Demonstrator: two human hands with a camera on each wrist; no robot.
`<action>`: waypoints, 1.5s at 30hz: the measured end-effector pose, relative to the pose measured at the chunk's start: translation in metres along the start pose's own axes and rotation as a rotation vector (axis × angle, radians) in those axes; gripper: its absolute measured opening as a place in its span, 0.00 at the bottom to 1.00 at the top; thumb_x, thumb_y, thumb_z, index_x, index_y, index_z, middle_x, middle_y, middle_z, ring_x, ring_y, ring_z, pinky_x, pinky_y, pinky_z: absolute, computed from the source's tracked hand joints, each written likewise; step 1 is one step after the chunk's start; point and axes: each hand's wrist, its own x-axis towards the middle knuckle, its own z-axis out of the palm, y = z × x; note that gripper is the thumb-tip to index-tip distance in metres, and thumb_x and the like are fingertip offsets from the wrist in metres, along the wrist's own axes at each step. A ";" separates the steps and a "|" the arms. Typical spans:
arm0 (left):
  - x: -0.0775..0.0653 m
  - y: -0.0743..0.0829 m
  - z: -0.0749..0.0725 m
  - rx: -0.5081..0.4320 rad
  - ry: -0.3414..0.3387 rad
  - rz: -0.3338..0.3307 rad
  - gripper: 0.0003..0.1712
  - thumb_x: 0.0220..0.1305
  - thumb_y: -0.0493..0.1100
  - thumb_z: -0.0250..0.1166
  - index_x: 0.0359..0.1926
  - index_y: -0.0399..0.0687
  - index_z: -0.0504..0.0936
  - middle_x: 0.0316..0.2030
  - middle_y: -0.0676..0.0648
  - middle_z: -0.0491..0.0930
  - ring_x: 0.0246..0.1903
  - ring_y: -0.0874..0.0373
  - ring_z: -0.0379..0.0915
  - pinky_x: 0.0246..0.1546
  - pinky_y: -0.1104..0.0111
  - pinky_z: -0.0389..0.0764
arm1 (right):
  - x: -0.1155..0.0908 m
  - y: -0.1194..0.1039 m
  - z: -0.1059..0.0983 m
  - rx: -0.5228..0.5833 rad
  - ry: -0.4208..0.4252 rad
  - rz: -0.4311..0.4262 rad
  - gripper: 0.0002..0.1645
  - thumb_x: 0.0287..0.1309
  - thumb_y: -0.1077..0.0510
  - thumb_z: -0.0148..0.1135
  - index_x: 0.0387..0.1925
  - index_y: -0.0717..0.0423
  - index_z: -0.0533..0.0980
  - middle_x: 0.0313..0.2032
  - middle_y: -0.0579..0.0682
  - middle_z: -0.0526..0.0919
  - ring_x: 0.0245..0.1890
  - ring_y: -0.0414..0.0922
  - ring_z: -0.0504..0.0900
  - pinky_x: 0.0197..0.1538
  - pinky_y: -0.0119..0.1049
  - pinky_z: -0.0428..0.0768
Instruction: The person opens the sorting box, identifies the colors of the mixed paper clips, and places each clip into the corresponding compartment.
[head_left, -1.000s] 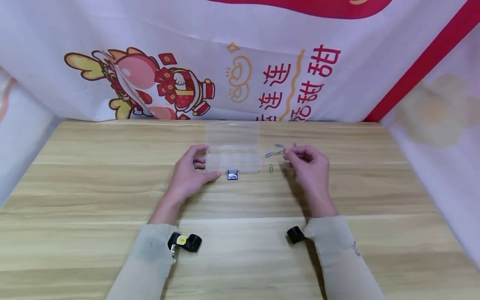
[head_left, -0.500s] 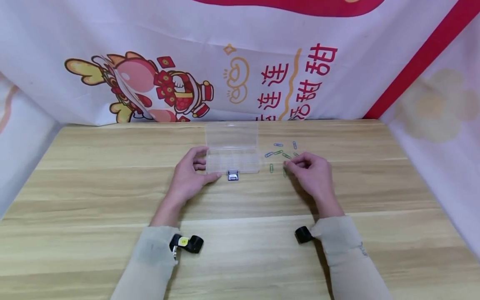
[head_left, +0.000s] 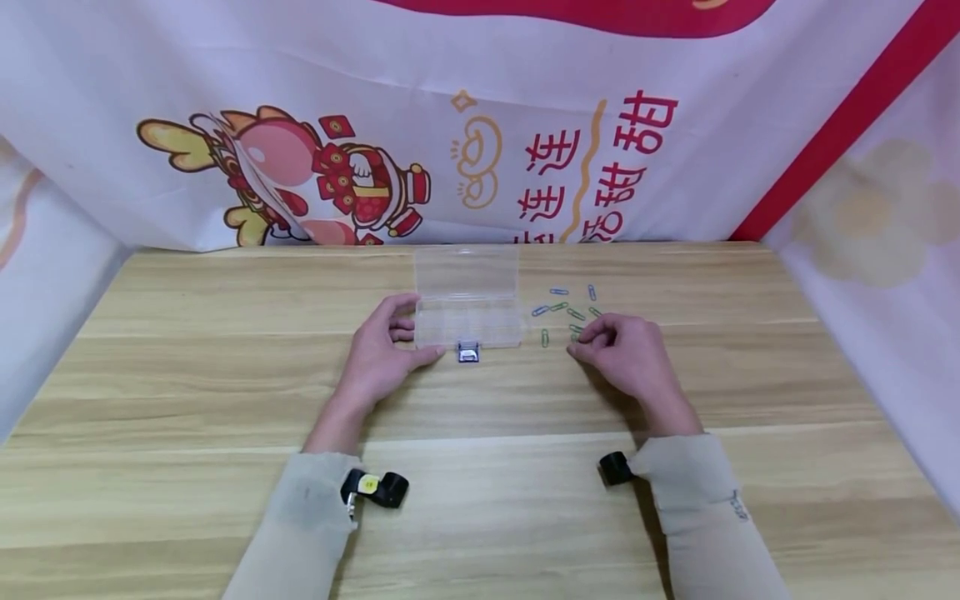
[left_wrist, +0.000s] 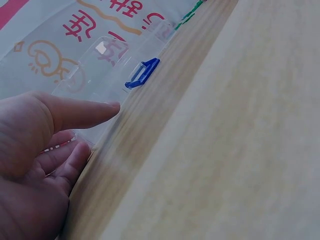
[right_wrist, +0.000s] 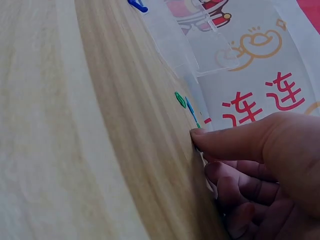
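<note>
Wood-grained tabletop (head_left: 480,500), pale, backed by a white printed cloth (head_left: 300,50); both hands lay upon this ground. Item, my right hand (head_left: 628,354): thumb and forefinger brought together low at the wood, remaining fingers curled beneath; whether a clip sat between the tips, I could not tell. Item, a near green clip (head_left: 575,328): just beyond those fingertips, with another green piece partly hidden beside them. Item, an upright green clip (head_left: 545,337): to the left of the tips, apart from them. Item, further green clips (head_left: 576,314): three, lying beyond my fingers. Item, blue clips (head_left: 558,292): three, one leftward near the box, two farthest back. Item, a clear box (head_left: 491,335): left of all the clips, divided into compartments. Item, its transparent lid (head_left: 467,273): tipped back along the far side. Item, a blue latch (head_left: 468,354): at the front edge. Item, my left hand (head_left: 381,346): gripped the box's left end, thumb along the front, fingers at the end. Item, pale sleeves (head_left: 300,517): one on each forearm.
</note>
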 end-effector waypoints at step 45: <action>-0.001 -0.001 0.000 0.005 -0.003 0.021 0.48 0.60 0.38 0.81 0.78 0.52 0.69 0.66 0.43 0.77 0.62 0.44 0.76 0.68 0.52 0.79 | -0.001 -0.032 0.032 0.256 0.056 -0.180 0.05 0.73 0.56 0.69 0.46 0.50 0.86 0.43 0.51 0.87 0.42 0.48 0.81 0.41 0.35 0.82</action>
